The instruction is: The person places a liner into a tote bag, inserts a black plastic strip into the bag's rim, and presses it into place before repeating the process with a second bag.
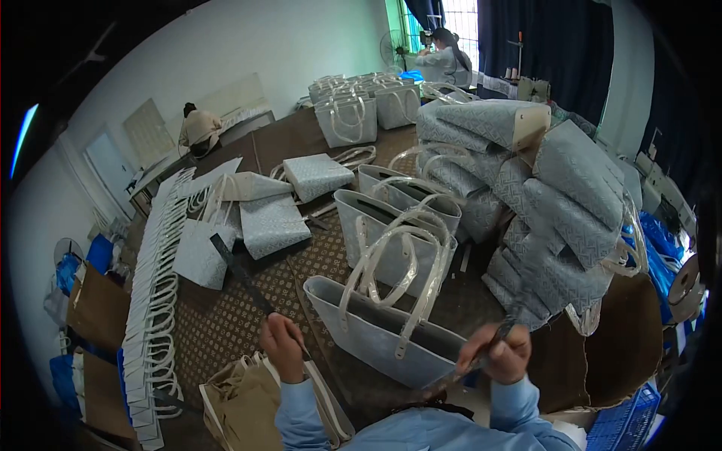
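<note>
My left hand (283, 347) is closed round a long, flat black strip (242, 276) that slants up and to the left over the table. My right hand (498, 355) is also closed, on a dark strip (514, 314) smeared by motion; what exactly it is I cannot make out. Between the hands stands a grey tote bag (376, 353) with its mouth open and clear handles (402, 259) upright. More grey totes (353, 207) stand just behind it. A beige bag (239, 398) lies close below my left hand.
A tall pile of grey patterned bags (556, 203) rises on the right, above a cardboard box (628, 331). White handled pieces (154, 301) line the table's left edge. Finished-looking bags (346, 120) stand at the back. Two people (451, 64) work farther off.
</note>
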`<control>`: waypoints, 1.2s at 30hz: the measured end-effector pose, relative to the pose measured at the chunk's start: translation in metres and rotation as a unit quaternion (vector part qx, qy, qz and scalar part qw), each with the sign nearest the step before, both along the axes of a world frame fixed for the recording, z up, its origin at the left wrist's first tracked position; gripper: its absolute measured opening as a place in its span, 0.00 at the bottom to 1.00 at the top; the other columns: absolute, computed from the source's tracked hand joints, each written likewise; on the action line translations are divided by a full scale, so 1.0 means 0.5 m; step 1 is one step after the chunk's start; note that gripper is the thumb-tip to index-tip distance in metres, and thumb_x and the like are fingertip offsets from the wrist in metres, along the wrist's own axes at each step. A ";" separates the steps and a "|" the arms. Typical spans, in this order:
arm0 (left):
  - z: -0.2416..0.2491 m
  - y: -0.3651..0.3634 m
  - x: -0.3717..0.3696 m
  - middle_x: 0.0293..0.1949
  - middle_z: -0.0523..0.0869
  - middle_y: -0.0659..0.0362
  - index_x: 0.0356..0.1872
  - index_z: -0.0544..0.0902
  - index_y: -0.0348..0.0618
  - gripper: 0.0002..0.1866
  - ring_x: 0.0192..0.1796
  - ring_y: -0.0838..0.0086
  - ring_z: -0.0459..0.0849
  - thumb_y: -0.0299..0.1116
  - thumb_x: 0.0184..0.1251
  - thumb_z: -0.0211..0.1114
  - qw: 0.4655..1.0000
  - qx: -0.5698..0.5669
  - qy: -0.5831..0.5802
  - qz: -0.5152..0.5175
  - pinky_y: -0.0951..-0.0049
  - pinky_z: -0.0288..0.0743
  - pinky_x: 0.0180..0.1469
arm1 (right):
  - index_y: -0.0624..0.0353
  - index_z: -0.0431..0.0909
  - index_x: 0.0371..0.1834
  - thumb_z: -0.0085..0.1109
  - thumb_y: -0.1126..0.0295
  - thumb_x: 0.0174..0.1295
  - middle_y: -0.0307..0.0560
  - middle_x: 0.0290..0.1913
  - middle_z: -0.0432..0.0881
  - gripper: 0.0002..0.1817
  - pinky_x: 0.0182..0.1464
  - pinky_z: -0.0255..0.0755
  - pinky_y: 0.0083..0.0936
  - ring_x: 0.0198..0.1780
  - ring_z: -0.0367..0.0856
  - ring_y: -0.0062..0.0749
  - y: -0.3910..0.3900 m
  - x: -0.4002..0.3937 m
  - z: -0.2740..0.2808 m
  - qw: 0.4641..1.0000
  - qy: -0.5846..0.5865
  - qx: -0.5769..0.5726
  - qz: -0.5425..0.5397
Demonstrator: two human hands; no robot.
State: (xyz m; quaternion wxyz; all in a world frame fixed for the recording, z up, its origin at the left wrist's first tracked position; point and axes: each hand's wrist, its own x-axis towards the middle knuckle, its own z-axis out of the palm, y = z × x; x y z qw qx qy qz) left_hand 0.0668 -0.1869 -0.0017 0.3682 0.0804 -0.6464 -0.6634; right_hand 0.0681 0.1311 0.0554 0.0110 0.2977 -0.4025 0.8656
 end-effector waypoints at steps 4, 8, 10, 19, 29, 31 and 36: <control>0.029 -0.069 -0.009 0.15 0.69 0.62 0.49 0.74 0.36 0.20 0.12 0.80 0.65 0.44 0.75 0.43 0.990 -0.090 0.056 0.096 0.76 0.60 0.14 | 0.68 0.66 0.61 0.48 0.72 0.64 0.53 0.39 0.80 0.22 0.29 0.74 0.19 0.25 0.77 0.24 0.097 -0.047 -0.042 0.978 -0.052 0.127 -0.159; -0.009 -0.124 -0.037 0.17 0.70 0.64 0.55 0.71 0.37 0.27 0.16 0.87 0.62 0.53 0.69 0.52 0.993 -0.029 0.027 -0.107 0.81 0.53 0.17 | 0.66 0.71 0.55 0.48 0.68 0.66 0.38 0.28 0.73 0.18 0.23 0.58 0.12 0.20 0.64 0.15 0.107 -0.029 -0.117 0.963 -0.163 0.116 -0.182; -0.042 -0.136 -0.072 0.19 0.70 0.65 0.49 0.77 0.38 0.27 0.18 0.88 0.61 0.55 0.66 0.56 0.989 -0.015 0.012 -0.145 0.81 0.50 0.18 | 0.64 0.74 0.51 0.47 0.67 0.66 0.35 0.25 0.70 0.15 0.22 0.52 0.11 0.19 0.58 0.13 0.093 -0.007 -0.136 0.954 -0.212 0.104 -0.187; 0.000 -0.031 -0.204 0.38 0.85 0.53 0.45 0.79 0.33 0.20 0.37 0.70 0.83 0.42 0.74 0.47 0.905 -0.229 -0.175 -0.312 0.71 0.75 0.43 | 0.60 0.72 0.42 0.49 0.69 0.67 0.41 0.32 0.78 0.07 0.23 0.60 0.11 0.22 0.67 0.12 0.019 0.032 -0.152 0.929 -0.275 0.115 -0.217; 0.054 -0.088 -0.136 0.40 0.84 0.50 0.49 0.77 0.35 0.18 0.45 0.63 0.83 0.41 0.72 0.51 0.806 -0.175 -0.092 -0.559 0.64 0.74 0.52 | 0.62 0.69 0.43 0.50 0.75 0.64 0.38 0.26 0.74 0.06 0.30 0.69 0.14 0.28 0.73 0.16 -0.080 -0.010 -0.136 0.879 -0.261 0.254 -0.308; 0.035 -0.140 -0.096 0.40 0.84 0.48 0.46 0.78 0.33 0.16 0.49 0.58 0.81 0.38 0.71 0.52 0.773 -0.124 -0.069 -0.618 0.58 0.70 0.56 | 0.62 0.69 0.43 0.50 0.76 0.64 0.38 0.27 0.74 0.06 0.30 0.70 0.15 0.29 0.74 0.16 -0.083 -0.014 -0.149 0.877 -0.229 0.266 -0.329; 0.011 -0.168 -0.071 0.44 0.84 0.53 0.48 0.78 0.36 0.16 0.52 0.63 0.80 0.37 0.73 0.49 0.704 -0.203 -0.120 -0.670 0.65 0.70 0.56 | 0.64 0.71 0.44 0.50 0.78 0.62 0.41 0.30 0.75 0.08 0.32 0.71 0.21 0.32 0.77 0.21 -0.127 -0.022 -0.136 0.887 -0.154 0.305 -0.312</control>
